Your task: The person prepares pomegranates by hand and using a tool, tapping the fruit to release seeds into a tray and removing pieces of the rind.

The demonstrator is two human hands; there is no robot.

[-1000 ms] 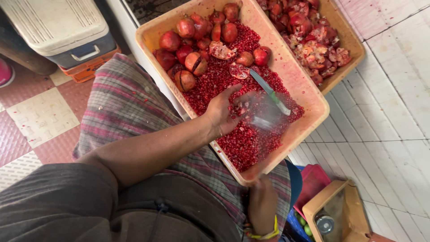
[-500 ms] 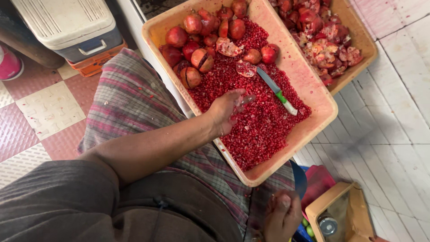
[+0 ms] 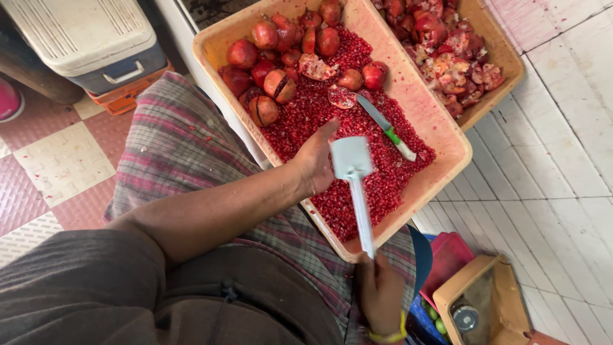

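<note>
Two hands are busy over the loose red pomegranate seeds point(image 3: 377, 185), which fill the near half of the beige rectangular plastic tray point(image 3: 440, 131). The tray rests partly on my checked grey-and-red cloth point(image 3: 179, 140) and partly on the white tiled worktop point(image 3: 562, 160).

At the far left end of the tray lie the whole and cut red pomegranates point(image 3: 268, 83). My left hand point(image 3: 313, 163) is over the seeds with the thumb raised and the fingers half curled. The tool's blade covers the fingers, so I cannot tell if they hold a piece of fruit.

I judge this is the step of knocking seeds loose. A stroke here must land on rind, not on my fingers.

The white plastic spatula with a long handle point(image 3: 357, 191) is above the seeds. My right hand point(image 3: 380, 294) is closed tightly around the handle's end, outside the near rim.

Further right a small knife with a green-and-white handle point(image 3: 386, 131) lies on the seeds.
</note>
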